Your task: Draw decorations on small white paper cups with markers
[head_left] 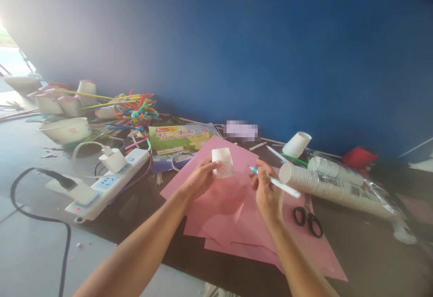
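My left hand [203, 173] pinches a small white paper piece [222, 156] by its left edge. Faint reddish marks show on its lower part; whether it is flat or a cup, I cannot tell. A white marker pen [284, 187] with a teal band is held in my right hand [264, 186], its tip pointing left toward the paper piece and apart from it. Both hands are above overlapping pink paper sheets [219, 218]. Black-handled scissors [307, 219] lie on the sheets, right of my right hand.
Stacked paper cups [333, 189] in clear plastic lie at right, near a single white cup [297, 144]. A colored-paper pack [182, 141] lies behind the sheets. At left are a power strip [110, 184], a white bowl [66, 130] and colorful pipe cleaners [140, 107]. A blue wall [237, 48] stands behind.
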Motion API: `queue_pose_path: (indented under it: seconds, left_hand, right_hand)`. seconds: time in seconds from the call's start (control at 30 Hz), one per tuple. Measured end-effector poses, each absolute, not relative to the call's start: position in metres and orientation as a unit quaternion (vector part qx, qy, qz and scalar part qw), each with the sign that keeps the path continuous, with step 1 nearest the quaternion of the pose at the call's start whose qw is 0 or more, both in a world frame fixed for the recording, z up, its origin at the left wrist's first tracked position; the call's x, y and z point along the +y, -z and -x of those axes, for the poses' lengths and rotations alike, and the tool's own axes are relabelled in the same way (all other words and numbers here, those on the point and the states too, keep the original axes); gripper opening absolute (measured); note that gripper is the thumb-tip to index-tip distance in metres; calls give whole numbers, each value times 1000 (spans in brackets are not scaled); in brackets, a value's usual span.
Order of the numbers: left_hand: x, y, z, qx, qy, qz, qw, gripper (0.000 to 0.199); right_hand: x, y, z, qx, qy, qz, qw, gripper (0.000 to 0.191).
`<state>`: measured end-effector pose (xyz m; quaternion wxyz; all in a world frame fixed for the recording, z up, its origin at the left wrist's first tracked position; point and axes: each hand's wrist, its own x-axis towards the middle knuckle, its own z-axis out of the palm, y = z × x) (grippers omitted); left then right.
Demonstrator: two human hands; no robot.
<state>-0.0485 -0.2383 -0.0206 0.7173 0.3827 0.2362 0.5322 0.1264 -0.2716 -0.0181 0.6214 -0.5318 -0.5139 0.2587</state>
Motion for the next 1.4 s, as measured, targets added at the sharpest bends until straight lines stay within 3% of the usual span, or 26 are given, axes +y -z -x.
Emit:
queue_pose_path:
  seconds: [0.17,0.33,0.43,0.77,0.9,1.1,1.4]
  left_hand:
    - [-238,21,50,242,-526,-390,716,29]
    - [-240,17,49,247,-526,-388,715,28]
    - [-240,15,50,251,-533,-373,717,26]
    - [-241,23,49,318,-552,-421,646,38]
    - [-244,26,47,376,-554,-464,580,43]
    - [-245,20,46,367,-565,-445,590,40]
    - [-239,-22,51,401,-552,-458,570,40]
  right_hand:
    - [-274,16,-128,-539,-237,554,588,46]
    - [-276,19,-128,-624,-238,549,502,35]
    - [-275,25,-126,-643,-260,542,475,41]
    - [-267,38,-129,-692,-171,509,483,41]
    - [-264,44,-130,-747,-70,521,407,49]
    - [-267,46,-131,-798,-91,537,260,65]
    - [-277,24,-134,-815,-152,522,198,69]
